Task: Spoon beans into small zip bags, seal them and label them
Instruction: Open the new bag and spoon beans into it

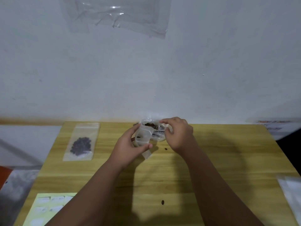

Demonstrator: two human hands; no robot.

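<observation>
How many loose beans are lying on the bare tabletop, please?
2. One loose bean lies just beside the right hand; the second bean lies much nearer the viewer. Others may be hidden under the hands.

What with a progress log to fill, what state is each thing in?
Filled zip bag: flat on the table, beans inside.
Plastic scoop: gripped by left hand, few beans inside.
Clear bag: pinched by right hand, holding beans.
Loose beans: two, spilled.
Label sheet: lying flat.
</observation>
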